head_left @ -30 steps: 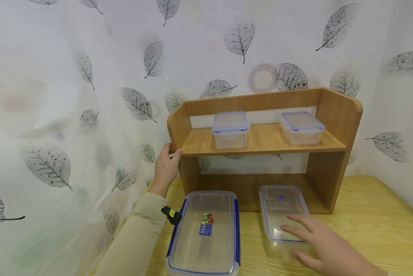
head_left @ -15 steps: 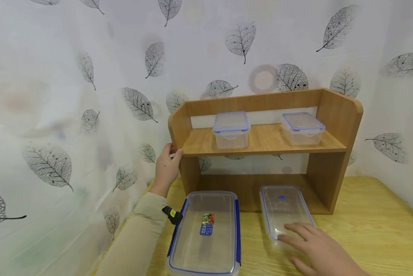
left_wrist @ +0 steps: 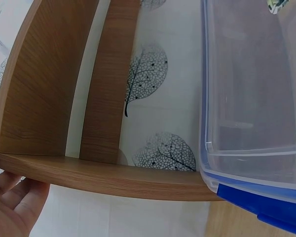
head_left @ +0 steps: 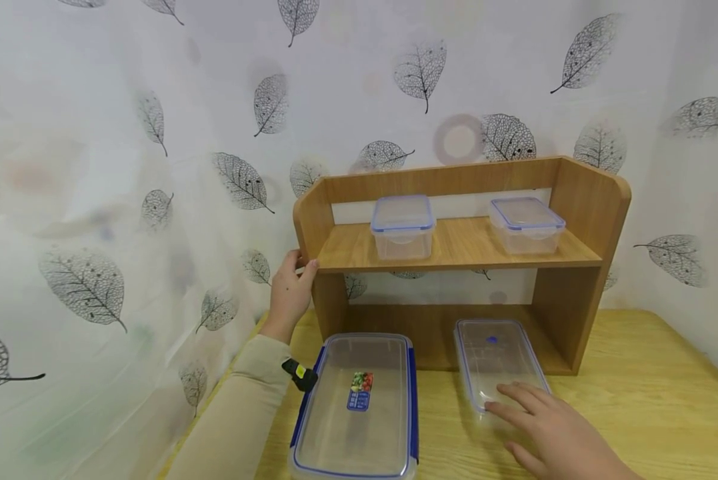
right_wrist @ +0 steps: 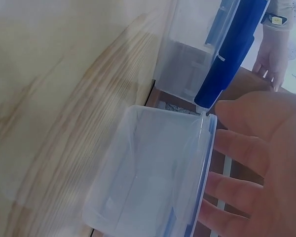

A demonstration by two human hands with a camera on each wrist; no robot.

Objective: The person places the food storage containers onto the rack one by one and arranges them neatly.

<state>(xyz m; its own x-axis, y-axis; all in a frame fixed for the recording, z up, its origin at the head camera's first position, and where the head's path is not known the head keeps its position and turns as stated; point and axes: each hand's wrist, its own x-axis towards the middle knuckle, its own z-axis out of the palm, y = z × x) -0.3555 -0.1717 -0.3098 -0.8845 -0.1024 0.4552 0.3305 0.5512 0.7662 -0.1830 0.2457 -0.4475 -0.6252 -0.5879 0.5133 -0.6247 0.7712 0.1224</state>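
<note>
My left hand (head_left: 289,293) grips the left side panel of the wooden desktop shelf (head_left: 575,300). Its thumb lies near the front edge of the upper board, and the fingers go round the outside. In the left wrist view the hand (left_wrist: 17,205) appears at the panel's edge. A clear food container (head_left: 493,357) with a thin blue-rimmed lid lies flat on the right, its far end inside the lower compartment. My right hand (head_left: 553,430) touches the near end of its lid with extended fingertips. In the right wrist view the fingers (right_wrist: 237,190) lie straight against the lid's edge.
A larger container (head_left: 383,400) with dark blue side clips stands on the yellow wood-grain table (head_left: 641,373), left of the first one. Two small lidded boxes, a left one (head_left: 402,230) and a right one (head_left: 527,227), sit on the upper board. A leaf-patterned curtain (head_left: 347,87) hangs behind.
My right hand has moved forward and left onto the near end of the right container. That container has slid slightly away from me, deeper into the shelf. My left hand stays put.
</note>
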